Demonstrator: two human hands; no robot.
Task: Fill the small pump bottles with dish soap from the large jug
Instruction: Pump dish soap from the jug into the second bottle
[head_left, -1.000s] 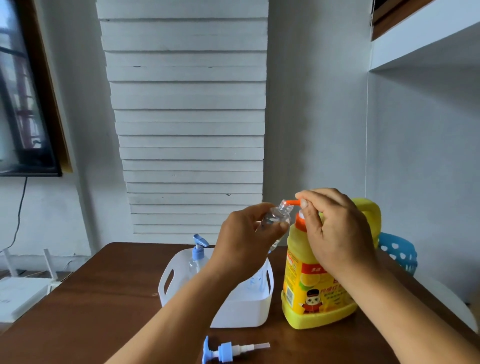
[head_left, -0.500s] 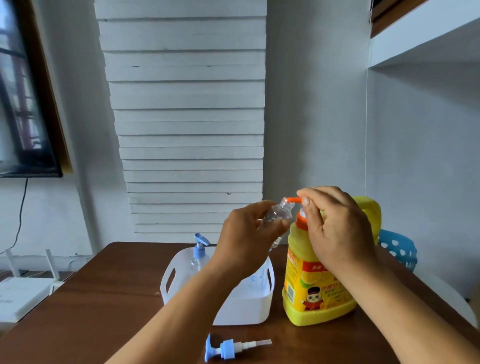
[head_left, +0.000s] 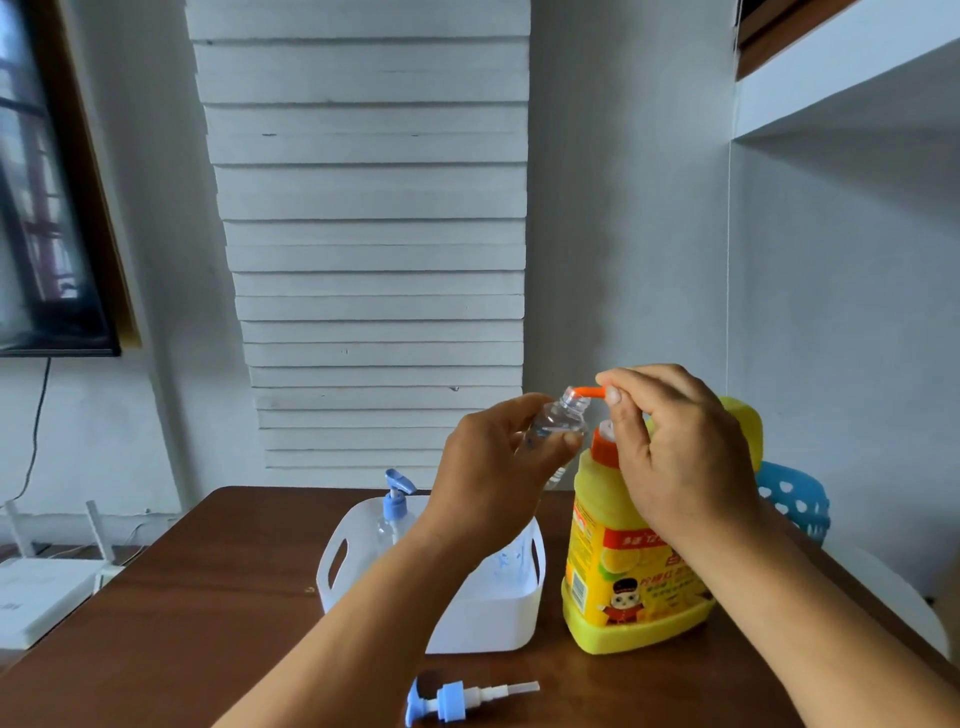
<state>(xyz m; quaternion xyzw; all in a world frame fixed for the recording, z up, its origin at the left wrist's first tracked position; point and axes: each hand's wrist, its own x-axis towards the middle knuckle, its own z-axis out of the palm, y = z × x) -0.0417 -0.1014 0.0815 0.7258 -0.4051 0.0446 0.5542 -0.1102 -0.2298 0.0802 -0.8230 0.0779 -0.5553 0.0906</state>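
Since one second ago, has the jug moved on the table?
No. The jug stands beside the white basket as before; only the camera shifted slightly.

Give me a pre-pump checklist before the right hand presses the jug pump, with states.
1. Small bottle uncapped, its pump head lying on the table: ok.
2. Orange spout at the bottle's mouth: ok.
3. Left hand gripping the bottle: ok.
4. Right hand on top of the jug's pump: ok.
5. Yellow jug upright on the table: ok.
6. Soap level in the small bottle: cannot tell.
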